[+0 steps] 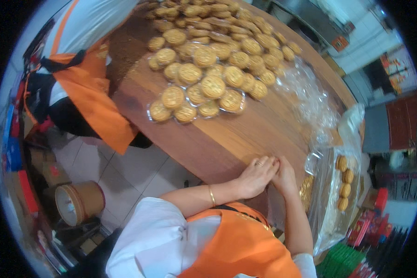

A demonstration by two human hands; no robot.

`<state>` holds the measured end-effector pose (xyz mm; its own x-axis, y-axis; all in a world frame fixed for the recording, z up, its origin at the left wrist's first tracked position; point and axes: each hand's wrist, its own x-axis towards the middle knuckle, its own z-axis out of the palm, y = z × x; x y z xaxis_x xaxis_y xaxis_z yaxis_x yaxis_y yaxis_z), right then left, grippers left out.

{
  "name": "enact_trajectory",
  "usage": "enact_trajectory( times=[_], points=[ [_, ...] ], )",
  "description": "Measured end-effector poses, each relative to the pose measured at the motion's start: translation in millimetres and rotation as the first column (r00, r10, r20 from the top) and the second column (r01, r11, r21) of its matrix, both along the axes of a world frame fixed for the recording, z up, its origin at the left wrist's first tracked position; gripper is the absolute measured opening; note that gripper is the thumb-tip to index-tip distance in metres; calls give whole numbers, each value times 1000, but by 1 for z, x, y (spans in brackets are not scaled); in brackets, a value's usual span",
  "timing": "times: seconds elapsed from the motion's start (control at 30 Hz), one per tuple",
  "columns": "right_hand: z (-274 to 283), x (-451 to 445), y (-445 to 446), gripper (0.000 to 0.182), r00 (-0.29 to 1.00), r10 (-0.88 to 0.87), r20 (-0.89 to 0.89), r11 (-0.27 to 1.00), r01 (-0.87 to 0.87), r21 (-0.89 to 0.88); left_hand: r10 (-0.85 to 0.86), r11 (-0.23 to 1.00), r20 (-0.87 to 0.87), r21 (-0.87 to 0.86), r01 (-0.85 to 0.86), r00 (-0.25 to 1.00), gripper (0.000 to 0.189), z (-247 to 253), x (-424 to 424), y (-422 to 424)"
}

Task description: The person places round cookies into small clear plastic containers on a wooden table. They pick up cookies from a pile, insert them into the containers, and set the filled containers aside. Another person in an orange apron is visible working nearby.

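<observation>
My left hand [258,178] and my right hand [285,176] meet over the near edge of a wooden table [229,133]. The left one, with a ring on a finger, overlaps the fingertips of the right. Whatever lies between the fingers is hidden. Farther up the table spreads a large pile of round golden mooncakes [213,87] with stamped tops, many in clear plastic wrapping. A heap of clear plastic wrappers [314,100] lies to the right of the pile. Beside my right forearm, a plastic-lined tray [328,208] holds a row of several pastries [345,190].
Another person in an orange apron [93,100] stands at the table's left side. A round tub [80,202] and cardboard boxes [52,170] sit at the left. Metal kitchen equipment [302,21] stands beyond the table. Green items [344,260] lie at the lower right.
</observation>
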<state>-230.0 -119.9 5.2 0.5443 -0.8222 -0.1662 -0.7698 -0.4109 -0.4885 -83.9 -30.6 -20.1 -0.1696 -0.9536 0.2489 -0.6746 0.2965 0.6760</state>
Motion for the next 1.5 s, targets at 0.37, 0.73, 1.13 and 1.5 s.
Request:
enact_trajectory(
  times=[0.37, 0.73, 1.13, 1.5],
  points=[
    [28, 5, 72, 60, 852, -268, 449, 920, 87, 383, 763, 622, -32, -238, -746, 646, 58, 56, 226, 58],
    [32, -3, 86, 43, 817, -244, 523, 954, 106, 280, 807, 491, 484, -234, -839, 337, 60, 49, 317, 10],
    [23, -35, 99, 30, 769, -277, 576, 959, 187, 212, 30, 989, 16, -145, -27, 999, 32, 39, -15, -132],
    [32, -86, 71, 32, 531, -552, 643, 597, 790, -140, 54, 996, 103, 62, -61, 993, 20, 35, -69, -121]
  ],
)
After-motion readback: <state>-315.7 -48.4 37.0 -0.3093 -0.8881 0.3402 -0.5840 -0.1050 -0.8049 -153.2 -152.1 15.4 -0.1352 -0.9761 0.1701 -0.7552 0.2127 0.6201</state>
